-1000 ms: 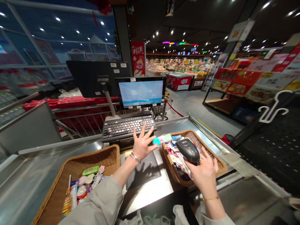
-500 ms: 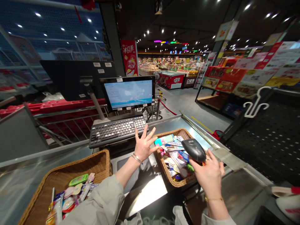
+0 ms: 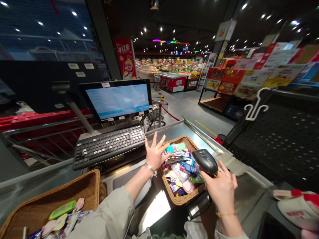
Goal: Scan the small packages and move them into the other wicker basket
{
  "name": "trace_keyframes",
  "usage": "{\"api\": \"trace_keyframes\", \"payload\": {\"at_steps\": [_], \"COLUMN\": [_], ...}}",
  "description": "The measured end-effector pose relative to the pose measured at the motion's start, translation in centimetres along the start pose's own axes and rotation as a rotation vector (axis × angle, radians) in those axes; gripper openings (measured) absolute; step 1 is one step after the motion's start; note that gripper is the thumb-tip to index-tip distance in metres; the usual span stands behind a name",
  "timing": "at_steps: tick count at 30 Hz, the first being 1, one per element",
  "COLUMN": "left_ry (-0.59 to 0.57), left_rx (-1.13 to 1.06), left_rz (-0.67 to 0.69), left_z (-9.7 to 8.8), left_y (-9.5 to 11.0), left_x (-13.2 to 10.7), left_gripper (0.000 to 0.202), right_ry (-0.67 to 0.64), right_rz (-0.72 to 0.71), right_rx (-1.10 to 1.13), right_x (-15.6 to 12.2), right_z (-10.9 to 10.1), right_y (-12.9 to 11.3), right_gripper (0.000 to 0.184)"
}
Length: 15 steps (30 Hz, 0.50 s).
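Note:
My right hand (image 3: 220, 182) grips a black barcode scanner (image 3: 205, 161), its head over the right part of a wicker basket (image 3: 174, 199). In that basket lie small packaged goods, among them a blue packet (image 3: 188, 168) and a teal-and-green pack (image 3: 175, 148). My left hand (image 3: 155, 155) has its fingers spread at the basket's left rim; its thumb reaches over the goods near the teal-and-green pack, and whether it touches them I cannot tell. A second wicker basket (image 3: 84, 188) at lower left holds a green pack (image 3: 62, 209) and several small items, partly behind my left sleeve.
A keyboard (image 3: 112, 144) and a lit monitor (image 3: 118, 99) stand beyond my left hand. At the right are a black perforated panel (image 3: 281, 142) with a white hanger (image 3: 256, 104) and a white-and-red item (image 3: 294, 207). The metal counter (image 3: 171, 129) runs behind the near basket.
The view has turned right, so the monitor, keyboard and left basket sit farther left. My left hand stays spread at the basket's rim, and the right hand still holds the scanner over it.

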<state>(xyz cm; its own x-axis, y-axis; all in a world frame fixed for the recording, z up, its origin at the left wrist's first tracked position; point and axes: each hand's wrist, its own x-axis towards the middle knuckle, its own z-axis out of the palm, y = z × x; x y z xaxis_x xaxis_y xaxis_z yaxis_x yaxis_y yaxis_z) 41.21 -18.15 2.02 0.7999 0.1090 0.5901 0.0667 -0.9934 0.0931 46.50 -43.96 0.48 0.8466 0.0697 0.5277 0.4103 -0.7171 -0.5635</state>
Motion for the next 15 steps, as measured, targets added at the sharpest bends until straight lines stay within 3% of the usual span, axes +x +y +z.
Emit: {"api": "trace_keyframes", "payload": {"at_steps": [3,7,15], "left_ry": [-0.079,-0.143,-0.173], "left_rx": [0.027,0.053,0.063], "left_rz": [-0.119,-0.141,-0.211], "left_z": [1.4,1.8,-1.4], "left_y": [1.4,1.8,-0.4], "left_x": [1.0,1.1,-1.1], "left_gripper": [0.048,0.055,0.053], "right_ry": [0.000,-0.023,-0.079], "right_rz": [0.018,0.031,0.008], "right_rx": [0.002,0.009,0.064], "right_x": [0.2,0.3,0.2], "right_z": [0.1,0.3,1.5], "right_y": [0.5,0.6,-1.9], "right_gripper": [0.035,0.036,0.040]}}
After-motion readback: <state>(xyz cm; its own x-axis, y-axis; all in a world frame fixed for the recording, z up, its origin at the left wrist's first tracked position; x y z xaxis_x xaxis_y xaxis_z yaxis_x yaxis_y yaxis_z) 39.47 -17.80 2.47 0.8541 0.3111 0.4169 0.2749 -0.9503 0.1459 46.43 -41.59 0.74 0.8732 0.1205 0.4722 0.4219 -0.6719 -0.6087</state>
